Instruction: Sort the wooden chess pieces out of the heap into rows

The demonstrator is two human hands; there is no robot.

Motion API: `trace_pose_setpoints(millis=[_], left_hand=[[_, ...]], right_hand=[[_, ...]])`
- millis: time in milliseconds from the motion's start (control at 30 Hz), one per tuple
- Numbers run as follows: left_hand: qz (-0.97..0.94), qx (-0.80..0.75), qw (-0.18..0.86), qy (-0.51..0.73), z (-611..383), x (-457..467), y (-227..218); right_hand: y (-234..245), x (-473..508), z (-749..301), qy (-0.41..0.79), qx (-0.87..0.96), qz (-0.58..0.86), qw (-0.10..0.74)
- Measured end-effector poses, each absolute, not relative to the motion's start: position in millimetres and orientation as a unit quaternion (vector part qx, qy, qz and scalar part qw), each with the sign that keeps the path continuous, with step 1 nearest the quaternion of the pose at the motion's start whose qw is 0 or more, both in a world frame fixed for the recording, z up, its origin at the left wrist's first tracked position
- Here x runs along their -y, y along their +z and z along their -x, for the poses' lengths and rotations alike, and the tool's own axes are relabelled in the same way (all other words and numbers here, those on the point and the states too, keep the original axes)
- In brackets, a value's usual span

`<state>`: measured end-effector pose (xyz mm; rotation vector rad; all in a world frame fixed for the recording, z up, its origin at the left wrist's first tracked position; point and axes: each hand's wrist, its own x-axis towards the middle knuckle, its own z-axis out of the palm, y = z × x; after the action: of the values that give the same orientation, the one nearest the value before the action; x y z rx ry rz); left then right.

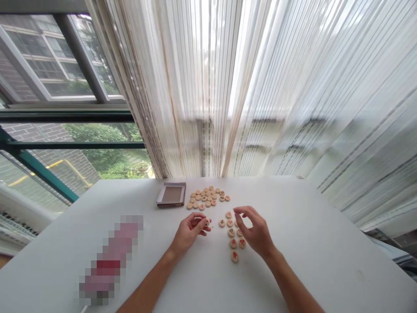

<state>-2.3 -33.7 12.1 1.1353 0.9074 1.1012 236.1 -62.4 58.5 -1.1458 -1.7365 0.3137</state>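
Note:
My left hand (192, 228) is closed around a round wooden Chinese chess piece (206, 222), held between thumb and fingers above the white table. Over the right-hand group of pieces hovers my right hand (256, 230), its thumb and index finger curved with their tips close together; no piece shows between them. Beneath and beside it lie several Chinese chess pieces with red or black characters, among them a red-marked piece (228, 214), a black-marked piece (222, 223) and the nearest red-marked piece (234, 256). My right hand partly covers some of them.
Farther back on the white table (312, 261) lies a cluster of pieces, many showing blank faces (203, 194). Left of it sits a shallow open box (171, 194). A pixelated pink shape (112, 256) is at the left. String curtains (208, 87) and a window (58, 56) stand behind.

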Motion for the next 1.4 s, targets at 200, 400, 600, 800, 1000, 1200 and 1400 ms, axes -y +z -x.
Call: trace_pose_setpoints(millis=[200, 400, 600, 800, 1000, 1200, 1400], left_hand=[[-0.5, -0.383, 0.62, 0.468, 1, 36, 12], [-0.525, -0.353, 0.625, 0.457, -3, 41, 9], [-0.601, -0.351, 0.567, 0.441, -10, 58, 21], [-0.678, -0.355, 0.471, 0.439, -15, 70, 36], [-0.719, -0.349, 0.43, 0.42, -16, 75, 43], [-0.731, -0.349, 0.423, 0.407, -14, 75, 42], [-0.72, -0.371, 0.431, 0.398, -12, 72, 36]], right_hand=[[51, 55, -244, 0.113, 0.636, 0.549, 0.531], [50, 59, -234, 0.121, 0.656, 0.527, 0.526], [50, 69, -218, 0.169, 0.74, 0.447, 0.474], [47, 79, -207, 0.187, 0.796, 0.42, 0.394], [46, 80, -205, 0.202, 0.782, 0.439, 0.395], [43, 79, -203, 0.218, 0.77, 0.448, 0.399], [44, 79, -202, 0.238, 0.761, 0.446, 0.406]])
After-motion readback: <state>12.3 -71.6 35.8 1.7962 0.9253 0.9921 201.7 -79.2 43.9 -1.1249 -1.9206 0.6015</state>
